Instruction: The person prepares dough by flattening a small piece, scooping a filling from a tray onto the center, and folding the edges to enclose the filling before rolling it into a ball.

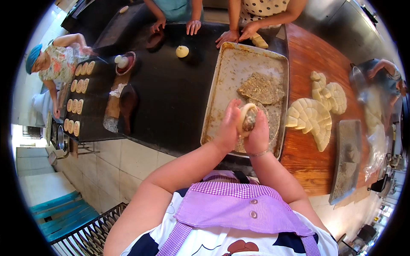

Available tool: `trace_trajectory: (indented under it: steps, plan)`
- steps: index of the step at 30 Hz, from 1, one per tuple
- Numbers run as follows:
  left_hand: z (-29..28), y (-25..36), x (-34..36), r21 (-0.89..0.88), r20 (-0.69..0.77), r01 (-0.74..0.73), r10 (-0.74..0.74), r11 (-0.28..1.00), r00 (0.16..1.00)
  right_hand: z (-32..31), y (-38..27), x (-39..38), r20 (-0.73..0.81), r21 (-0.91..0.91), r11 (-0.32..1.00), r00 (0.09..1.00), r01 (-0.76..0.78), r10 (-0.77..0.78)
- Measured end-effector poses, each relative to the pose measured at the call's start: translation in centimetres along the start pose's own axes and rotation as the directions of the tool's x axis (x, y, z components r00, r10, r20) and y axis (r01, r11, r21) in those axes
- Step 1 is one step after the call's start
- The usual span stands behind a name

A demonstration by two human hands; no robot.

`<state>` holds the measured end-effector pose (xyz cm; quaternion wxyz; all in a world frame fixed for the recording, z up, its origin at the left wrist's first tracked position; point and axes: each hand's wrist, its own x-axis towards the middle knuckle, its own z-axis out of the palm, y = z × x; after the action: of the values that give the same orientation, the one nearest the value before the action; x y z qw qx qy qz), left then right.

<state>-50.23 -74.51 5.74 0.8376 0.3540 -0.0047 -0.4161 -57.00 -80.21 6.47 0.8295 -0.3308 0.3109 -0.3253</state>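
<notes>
Above the near part of a metal tray (pixel 220 72), my left hand (pixel 228 126) and my right hand (pixel 259 132) are closed round opposite sides of a pale piece of dough (pixel 242 121) with a lumpy dark filling showing in its middle. Behind them a mound of speckled filling (pixel 260 87) lies in the tray, and more of it spreads under my hands, partly hidden by them.
Two co-workers (pixel 177 10) (pixel 267 13) work across the black table (pixel 164 94), by a dough ball (pixel 182 51). A co-worker (pixel 57 64) at left has rows of pastries (pixel 79 85). Cut dough (pixel 309 119) and a metal slab (pixel 344 162) lie right; another person (pixel 382 72) stands beyond.
</notes>
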Motion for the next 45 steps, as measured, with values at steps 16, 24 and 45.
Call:
trace_trajectory:
  steps: [16, 24, 45]
  plan:
    - [1.1, -0.2, 0.0, 0.419, -0.026, -0.248, 0.284, 0.874, 0.958, 0.9, 0.5, 0.1, -0.133, -0.198, 0.974, 0.982, 0.11, -0.138]
    - [-0.3, -0.5, -2.0, 0.16, -0.015, -0.009, 0.012, 0.987, 1.0, -0.5, 0.0, -0.6, 0.131, -0.506, 0.809, 0.953, 0.3, -0.272]
    - [1.2, -1.3, -1.5, 0.482, -0.104, -0.159, 0.236, 0.862, 0.966, -1.1, -0.4, -1.1, 0.347, -0.657, 0.549, 0.853, 0.517, -0.389]
